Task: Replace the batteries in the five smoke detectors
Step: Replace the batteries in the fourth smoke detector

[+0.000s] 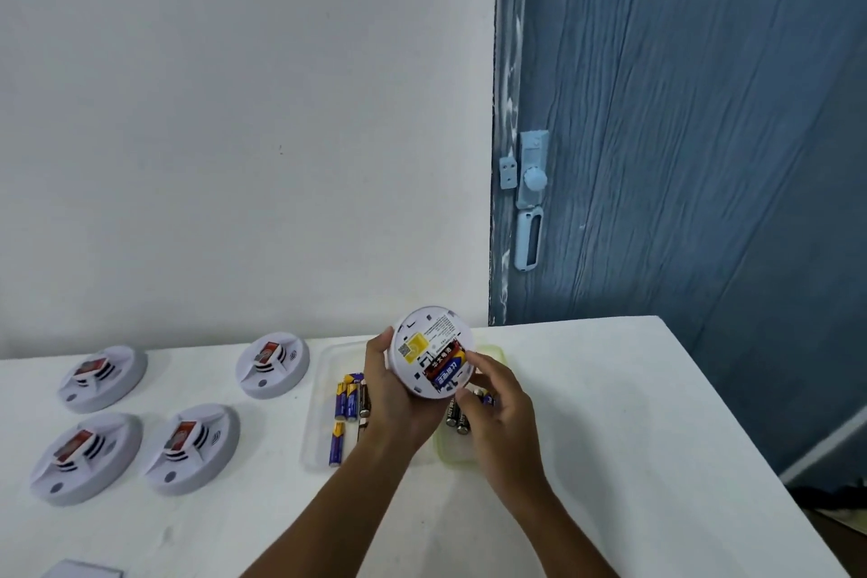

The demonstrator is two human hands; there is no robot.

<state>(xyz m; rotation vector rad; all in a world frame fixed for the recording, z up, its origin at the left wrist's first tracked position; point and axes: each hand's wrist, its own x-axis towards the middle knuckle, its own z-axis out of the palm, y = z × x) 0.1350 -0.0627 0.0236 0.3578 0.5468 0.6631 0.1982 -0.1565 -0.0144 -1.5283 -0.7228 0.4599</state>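
Observation:
My left hand (391, 394) holds a round white smoke detector (422, 343) tilted up above the table, its back facing me. Its battery bay is uncovered and shows red and dark batteries beside a yellow label. My right hand (497, 399) touches the detector's lower right edge with thumb and forefinger, and a blue battery (487, 399) shows under its fingers. Several other smoke detectors lie face up on the left: one at the back (273, 364), one far left (103, 378), two nearer me (87, 458) (192, 448).
A clear tray (323, 390) under my left hand holds several blue-and-yellow and dark batteries (345, 401). A green-rimmed tray (452, 453) holds dark batteries (457, 420). The white table's (610, 413) right edge borders a blue door (680, 155). A flat white piece (79, 570) lies bottom left.

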